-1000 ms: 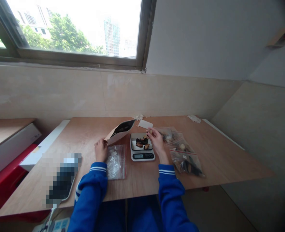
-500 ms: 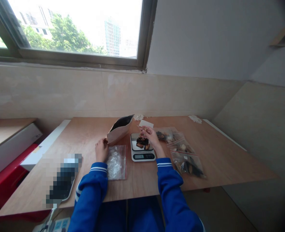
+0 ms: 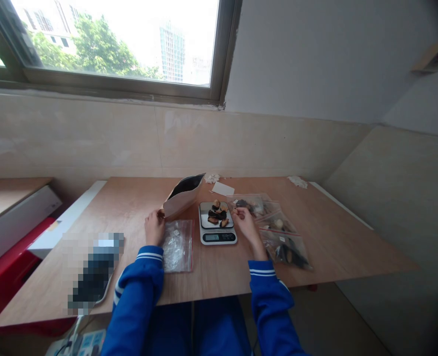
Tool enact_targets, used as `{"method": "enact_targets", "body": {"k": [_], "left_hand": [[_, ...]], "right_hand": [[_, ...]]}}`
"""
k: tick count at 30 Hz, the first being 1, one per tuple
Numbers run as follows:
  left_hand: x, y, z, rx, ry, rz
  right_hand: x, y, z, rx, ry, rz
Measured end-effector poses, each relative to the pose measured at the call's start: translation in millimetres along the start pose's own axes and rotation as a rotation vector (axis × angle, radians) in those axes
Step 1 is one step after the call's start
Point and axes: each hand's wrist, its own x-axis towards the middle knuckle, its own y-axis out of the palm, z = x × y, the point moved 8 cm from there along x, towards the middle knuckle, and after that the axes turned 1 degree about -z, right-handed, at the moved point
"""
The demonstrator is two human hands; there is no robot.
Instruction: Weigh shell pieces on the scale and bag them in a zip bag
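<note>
Looking down over a broad, flat tabletop of pale brown wood grain (image 3: 352, 247), set beneath a wide window in a grey-brown metal frame (image 3: 129, 39). Seeing, on the right side of the tabletop, overlapping clear plastic zip bags with red seal lines (image 3: 289, 251), containing dark and tan pieces. Finding, at the far left, a dark oblong slab with a white edge (image 3: 94, 274), blurred over by pixels, trailing a white cable from its near end. Noticing a single flat clear zip bag of small transparent items (image 3: 176, 251), lying just beside the left wrist.

Gripping the near left corner of an upright tan paper pouch with a dark lining (image 3: 183, 201) in the left hand (image 3: 154, 228), clamped there by thumb and fingers, with the mouth gaping upward. Viewing a white, square-panned digital kitchen scale (image 3: 219, 238) between pouch and right-hand bags. Bringing the right hand (image 3: 246, 225) to the right edge of the pan, with fingertips drawn near one another; being unable to tell about any piece between them.

Spotting a small blank white card (image 3: 223, 189) behind the scale. Observing, lastly, loose dark-brown and tan dried slices (image 3: 218, 215), lying in a heap on the pan.
</note>
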Motion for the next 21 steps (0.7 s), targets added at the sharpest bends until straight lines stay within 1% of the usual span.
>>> {"method": "enact_targets", "body": {"k": [3,6,11,15,19,21], "left_hand": [[0.1,-0.1,0.8,-0.006,-0.005,-0.007],[0.4,0.5,1.4,0.006,-0.011,-0.001],[0.8,1.2,1.8,0.019,-0.007,0.005],[0.7,2.7,2.7,0.029,-0.007,0.020],[1.0,3.4,2.8,0.014,-0.007,0.026],[1.0,3.4,2.6,0.006,-0.009,0.028]], "right_hand": [[-4.0,1.8,2.0,-0.151,-0.021,0.020],[-7.9,8.0,11.5,-0.244,-0.083,0.028],[-13.2,17.1,22.3,-0.252,-0.153,0.064],[-12.4,9.9,23.1,-0.338,-0.151,0.038],[-11.1,10.3,22.2,-0.365,-0.146,0.102],[-11.0,9.6,20.9,-0.372,-0.137,0.104]]}}
